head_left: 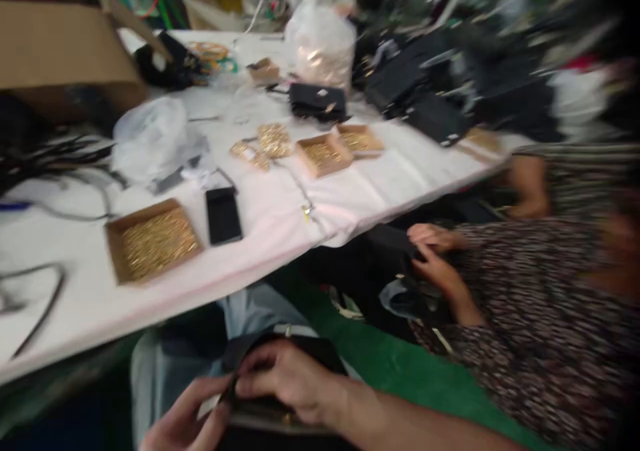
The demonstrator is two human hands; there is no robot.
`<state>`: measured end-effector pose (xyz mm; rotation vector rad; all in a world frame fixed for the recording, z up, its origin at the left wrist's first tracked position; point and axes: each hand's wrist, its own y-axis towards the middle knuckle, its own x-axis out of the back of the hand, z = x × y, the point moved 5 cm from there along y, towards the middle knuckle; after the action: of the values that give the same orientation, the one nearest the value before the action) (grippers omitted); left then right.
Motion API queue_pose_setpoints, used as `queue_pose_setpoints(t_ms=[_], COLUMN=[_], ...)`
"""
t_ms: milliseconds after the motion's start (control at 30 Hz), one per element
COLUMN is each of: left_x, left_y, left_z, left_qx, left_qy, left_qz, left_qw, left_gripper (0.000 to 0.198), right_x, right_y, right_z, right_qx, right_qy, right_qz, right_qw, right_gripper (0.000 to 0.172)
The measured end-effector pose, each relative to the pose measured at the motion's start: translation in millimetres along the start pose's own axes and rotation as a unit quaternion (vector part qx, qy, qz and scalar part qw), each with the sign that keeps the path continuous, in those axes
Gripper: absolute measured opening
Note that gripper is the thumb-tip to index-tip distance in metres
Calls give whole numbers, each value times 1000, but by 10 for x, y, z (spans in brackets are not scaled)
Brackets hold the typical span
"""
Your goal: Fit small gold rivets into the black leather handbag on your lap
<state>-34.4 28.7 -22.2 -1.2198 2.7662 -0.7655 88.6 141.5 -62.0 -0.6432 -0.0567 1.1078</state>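
Note:
A black bag lies across my lap over pale blue jeans, with a bit of gold-coloured metal showing near its opening. My left hand pinches the bag's edge between thumb and fingers. Just right of it, my right hand is closed on the same raised edge, fingers bent around it. The fingertips of both hands almost meet there. Whether a small part sits between them is hidden, and the picture is blurred.
A white-covered table holds an open box of gold-coloured pieces, a black phone, two smaller boxes and plastic bags. At right a co-worker's hands work on a black item. The floor is green.

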Motion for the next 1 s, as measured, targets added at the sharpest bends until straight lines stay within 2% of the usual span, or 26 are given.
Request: queue_pose_setpoints(t_ms=[33, 100, 133, 200, 333, 433, 700, 1000], left_x=[107, 151, 142, 117, 2, -44, -34, 30], left_y=[-105, -220, -237, -240, -318, -398, -388, -384], left_z=[130, 278, 304, 276, 55, -22, 53, 67], left_qx=[23, 39, 37, 19, -36, -52, -95, -118], left_qy=[0, -29, -47, -70, -70, -60, -57, -55], left_qz=[-16, 25, 40, 31, 5, -15, -24, -20], left_qw=[1000, 999, 997, 997, 997, 997, 993, 991], left_gripper=[50, 32, 25, 17, 23, 23, 21, 22], right_x=[-15, 17, 51, 137, 235, 259, 291, 296], right_y=[10, 15, 16, 6, -73, -92, -43, 13], right_z=[-124, -281, -316, -317, -240, -226, -278, -349], right_qx=[-44, -102, -119, -134, -153, -150, -126, -155], right_qy=[38, 89, 104, 113, 132, 155, 178, 145], right_qz=[-12, -28, -27, -23, 13, 49, 76, 45], right_qw=[998, 990, 987, 984, 979, 975, 973, 976], right_gripper=[48, 46, 44, 41, 47, 50, 40, 54])
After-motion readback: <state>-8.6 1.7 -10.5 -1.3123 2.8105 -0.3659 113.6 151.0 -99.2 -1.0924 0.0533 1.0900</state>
